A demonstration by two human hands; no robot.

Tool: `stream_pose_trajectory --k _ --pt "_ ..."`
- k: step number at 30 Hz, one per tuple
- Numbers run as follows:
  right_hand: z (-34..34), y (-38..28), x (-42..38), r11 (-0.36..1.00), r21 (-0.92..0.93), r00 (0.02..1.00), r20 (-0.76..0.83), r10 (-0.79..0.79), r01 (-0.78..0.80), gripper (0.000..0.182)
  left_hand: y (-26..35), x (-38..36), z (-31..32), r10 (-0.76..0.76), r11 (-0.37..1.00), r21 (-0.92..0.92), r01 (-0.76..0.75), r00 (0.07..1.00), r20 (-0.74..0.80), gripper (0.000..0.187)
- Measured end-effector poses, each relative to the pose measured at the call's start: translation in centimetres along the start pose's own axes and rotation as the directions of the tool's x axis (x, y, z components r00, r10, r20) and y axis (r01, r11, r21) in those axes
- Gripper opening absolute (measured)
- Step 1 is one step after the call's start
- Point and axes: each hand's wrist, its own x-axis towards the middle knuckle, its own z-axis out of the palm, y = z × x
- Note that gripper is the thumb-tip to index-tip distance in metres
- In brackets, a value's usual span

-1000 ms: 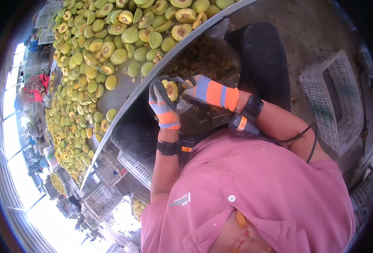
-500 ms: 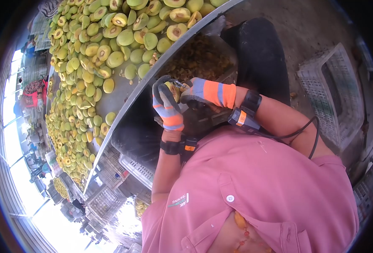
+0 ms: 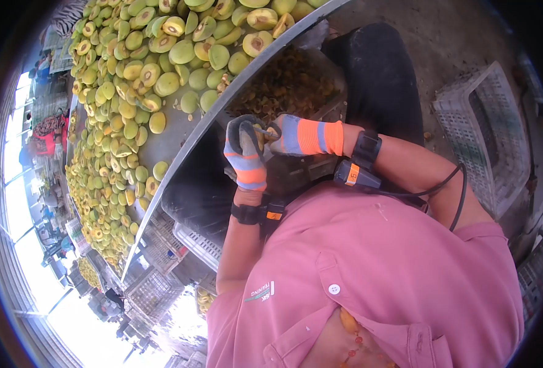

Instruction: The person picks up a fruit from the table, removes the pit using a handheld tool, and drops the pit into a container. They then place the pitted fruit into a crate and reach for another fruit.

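Observation:
My left hand (image 3: 245, 153), in a grey, orange and purple glove, is closed around a small yellowish fruit piece (image 3: 260, 132) beside the table's rim. My right hand (image 3: 293, 135), gloved alike, presses in from the right with its fingers closed against the same piece. What its fingers grip is too small and hidden to name. Both hands are held over my lap, close to a heap of brown-orange scraps (image 3: 296, 80). Many green and yellow halved fruits (image 3: 182, 53) lie on the metal table (image 3: 172, 132), several with brown centres showing.
The table's raised edge (image 3: 222, 101) curves past my left hand. A white plastic crate (image 3: 492, 141) stands on the floor at right. Another white crate (image 3: 199, 245) is below the table's edge. A person in red (image 3: 50, 138) is at far left.
Both hands have turned slightly and stay together. The green side of the fruit and the metal glint between the fingers no longer show clearly. The right wrist has shifted a little.

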Motion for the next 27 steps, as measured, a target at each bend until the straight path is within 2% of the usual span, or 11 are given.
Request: stream_pose_trajectory --k 2,4,7,10,13,16,17,19,22,26,27 --pt "-0.2 -0.3 -0.4 0.998 -0.070 1.000 -0.006 -0.005 0.004 0.028 0.4 -0.2 -0.2 0.015 0.996 0.084 -0.018 0.999 0.038 0.014" --pt "0.6 2.3 1.2 0.995 -0.009 0.995 0.027 -0.096 0.096 0.035 1.3 -0.4 -0.5 0.043 0.978 0.199 -0.062 0.994 0.098 0.015" --pt "0.9 2.1 1.0 0.991 0.036 0.992 -0.018 -0.127 0.128 0.038 0.1 0.6 -1.0 0.321 0.831 0.422 -0.361 0.933 0.166 0.016" --pt "0.3 1.4 0.9 0.992 0.026 0.992 -0.013 -0.122 0.122 0.037 -0.2 0.8 -0.7 0.315 0.868 0.370 -0.332 0.943 0.109 0.017" --pt "-0.7 0.4 0.4 0.997 -0.033 0.997 0.040 -0.070 0.071 0.035 0.9 0.5 0.0 0.154 0.968 0.189 -0.164 0.986 0.066 0.013" --pt "-0.4 0.5 0.2 0.994 -0.071 0.997 0.009 -0.082 0.082 0.035 0.1 0.9 -0.6 0.171 0.935 0.287 -0.209 0.974 0.152 0.010" --pt "-0.2 0.9 0.3 0.992 -0.074 0.995 -0.021 -0.103 0.101 0.035 -0.2 1.5 -1.1 0.262 0.863 0.374 -0.339 0.934 0.241 0.011" --pt "-0.4 1.9 1.1 0.997 -0.052 0.987 0.154 -0.055 0.064 0.037 -0.4 2.4 -1.9 0.392 0.651 0.488 -0.581 0.809 0.439 0.011" --pt "-1.4 0.9 -0.1 0.996 -0.058 0.967 0.249 -0.050 0.066 0.040 0.6 1.8 -1.8 0.182 0.889 0.344 -0.303 0.922 0.341 0.012" --pt "0.2 0.6 0.3 0.998 -0.053 0.998 0.042 -0.041 0.043 0.027 1.0 1.1 -0.6 0.107 0.960 0.246 -0.135 0.987 0.123 0.012" --pt "0.5 1.5 0.8 0.985 -0.120 0.992 0.035 -0.124 0.127 0.024 0.6 0.6 0.3 0.069 0.980 0.186 -0.073 0.997 0.031 0.014"
